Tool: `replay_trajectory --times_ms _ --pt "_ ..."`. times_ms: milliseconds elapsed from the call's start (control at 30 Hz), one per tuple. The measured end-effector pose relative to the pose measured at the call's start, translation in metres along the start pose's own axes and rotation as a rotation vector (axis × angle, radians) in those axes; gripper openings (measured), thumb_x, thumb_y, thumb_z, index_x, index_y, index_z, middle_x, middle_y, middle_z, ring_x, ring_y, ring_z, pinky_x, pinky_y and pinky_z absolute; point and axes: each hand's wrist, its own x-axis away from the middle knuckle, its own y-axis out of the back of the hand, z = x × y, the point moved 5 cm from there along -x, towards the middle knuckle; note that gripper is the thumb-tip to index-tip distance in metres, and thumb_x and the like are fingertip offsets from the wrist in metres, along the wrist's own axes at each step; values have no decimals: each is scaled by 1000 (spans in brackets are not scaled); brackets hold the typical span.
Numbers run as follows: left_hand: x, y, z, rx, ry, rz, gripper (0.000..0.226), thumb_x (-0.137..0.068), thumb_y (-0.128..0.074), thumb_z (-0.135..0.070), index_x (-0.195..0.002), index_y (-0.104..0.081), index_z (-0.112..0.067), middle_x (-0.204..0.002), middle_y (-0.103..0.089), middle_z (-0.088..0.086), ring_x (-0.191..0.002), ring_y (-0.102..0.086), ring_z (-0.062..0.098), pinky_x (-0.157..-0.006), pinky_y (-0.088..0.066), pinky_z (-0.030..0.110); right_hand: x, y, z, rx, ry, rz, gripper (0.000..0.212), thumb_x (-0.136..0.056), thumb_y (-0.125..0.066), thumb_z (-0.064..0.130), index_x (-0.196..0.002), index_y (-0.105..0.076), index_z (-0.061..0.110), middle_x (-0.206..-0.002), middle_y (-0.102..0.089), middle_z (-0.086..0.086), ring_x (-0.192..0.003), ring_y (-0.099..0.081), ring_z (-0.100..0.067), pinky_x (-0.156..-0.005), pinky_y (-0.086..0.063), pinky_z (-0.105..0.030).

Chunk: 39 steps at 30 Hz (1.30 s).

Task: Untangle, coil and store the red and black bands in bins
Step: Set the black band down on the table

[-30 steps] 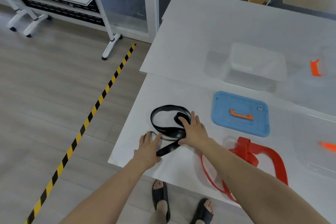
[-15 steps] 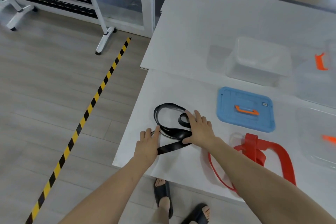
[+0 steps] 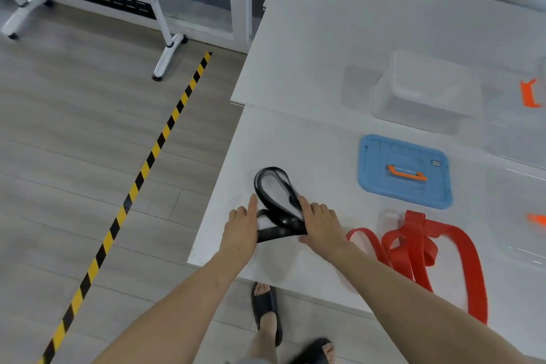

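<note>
A black band [image 3: 273,199] lies in a narrow loop near the left front corner of the white table [image 3: 310,142]. My left hand [image 3: 240,227] presses against its left side, fingers flat. My right hand [image 3: 320,226] lies flat on the band's right side and pins its crossed lower end. A red band [image 3: 419,248] sits in a loose tangle to the right, partly behind my right forearm. A clear bin [image 3: 425,91] stands at the back of the table.
A blue lid [image 3: 404,171] with an orange handle lies right of the black band. More clear bins with orange clips are at the right edge [image 3: 529,93]. The table's front edge is close to my hands; yellow-black tape [image 3: 141,171] crosses the floor at left.
My hands have pushed inward on the black band, so its wide round loop has narrowed into a long oval. The red band looks more bunched and nearer to my right arm.
</note>
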Motion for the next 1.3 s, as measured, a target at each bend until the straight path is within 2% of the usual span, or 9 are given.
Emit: replay_trajectory --times_ms 133,367,500,633,733,800,933,1067,1300 --pt "1 4 3 37 7 5 89 -94 -60 -8 -163 -6 -16 -113 -53 9 -104 -48 26 -81 -51 36 -1 8 11 -64 12 -16 76 -92 -63 14 -157 -25 23 -109 -64 -8 -98 -64 -32 -78 -46 -39" --pt "25 36 -16 320 -116 -112 106 -83 -82 -42 -163 -16 -21 -112 -51 10 -105 -49 29 -92 -50 42 42 69 1 -300 -36 29 65 -89 -65 27 -147 -36 29 -93 -65 -3 -77 -58 -26 -67 -46 -35" --pt "44 60 -67 243 -268 -50 139 -63 -82 -72 -162 8 -34 -149 -30 14 -138 -32 32 -106 -47 44 94 103 -36 -323 -71 5 64 -84 -66 31 -142 -39 36 -95 -69 -4 -81 -62 -29 -68 -45 -35" --pt "62 78 -151 210 -481 8 149 -53 -75 -86 -156 24 -44 -167 23 0 -157 15 24 -128 -15 50 160 129 -85 -338 -100 -74 63 -83 -69 32 -139 -40 40 -97 -74 1 -82 -66 -24 -66 -52 -36" --pt "83 80 -226 7 -710 38 143 -54 -59 -98 -158 22 -41 -165 36 -3 -150 38 19 -126 11 55 211 138 -123 -332 -149 -139 62 -82 -69 32 -137 -43 42 -97 -73 6 -82 -67 -20 -69 -55 -36" --pt "98 70 -269 -150 -793 12 140 -56 -50 -101 -159 21 -38 -166 34 -1 -148 42 20 -122 17 61 244 135 -152 -352 -182 -174 63 -82 -70 33 -138 -43 41 -104 -75 3 -88 -70 -22 -75 -58 -40" --pt "132 28 -341 -193 -838 18 136 -60 -53 -97 -158 22 -39 -168 26 -2 -151 36 22 -121 15 64 307 121 -214 -427 -264 -221 65 -82 -70 31 -141 -45 39 -97 -72 8 -76 -64 -16 -68 -53 -31" --pt "167 -25 -407 -215 -847 -2 124 -71 -62 -78 -157 19 -41 -171 15 0 -157 21 26 -126 3 61 373 97 -278 -493 -305 -240 65 -80 -69 32 -139 -45 42 -100 -76 4 -83 -69 -19 -77 -60 -36" --pt "228 -93 -525 -260 -885 -35 86 -75 -58 -47 -155 -27 -39 -151 -41 -5 -137 -42 25 -113 -33 47 472 51 -389 -543 -360 -261 57 -86 -69 36 -138 -47 43 -102 -74 9 -91 -65 -18 -80 -57 -35"
